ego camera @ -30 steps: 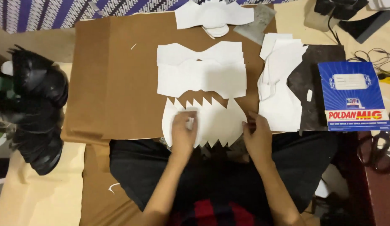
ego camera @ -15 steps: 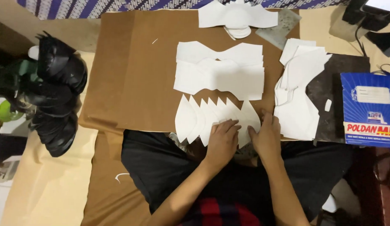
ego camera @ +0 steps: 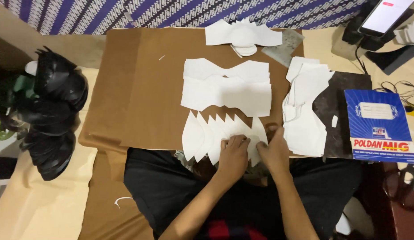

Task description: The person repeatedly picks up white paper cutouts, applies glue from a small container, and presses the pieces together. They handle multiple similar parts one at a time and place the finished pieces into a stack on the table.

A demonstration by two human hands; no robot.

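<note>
A fan of overlapping white pointed pieces (ego camera: 202, 135) lies at the near edge of a brown board (ego camera: 140, 89). My left hand (ego camera: 233, 158) rests fingers-down on the right part of the fan. My right hand (ego camera: 274, 151) is right beside it, fingers pressed on the fan's right end. Both hands press on the white pieces; whether either pinches a piece cannot be seen. Farther back lies a stack of wider white cut shapes (ego camera: 227, 89).
More white pieces (ego camera: 305, 106) are piled on a dark mat (ego camera: 345, 93) at the right, beside a blue box (ego camera: 379, 126). Other white shapes (ego camera: 242, 35) lie at the board's far edge. Black glossy items (ego camera: 51, 111) sit at the left. A phone (ego camera: 387, 13) stands at the top right.
My left hand moved right along the fan until it lies next to my right hand. The pieces on the left of the fan are now uncovered. The view shifted.
</note>
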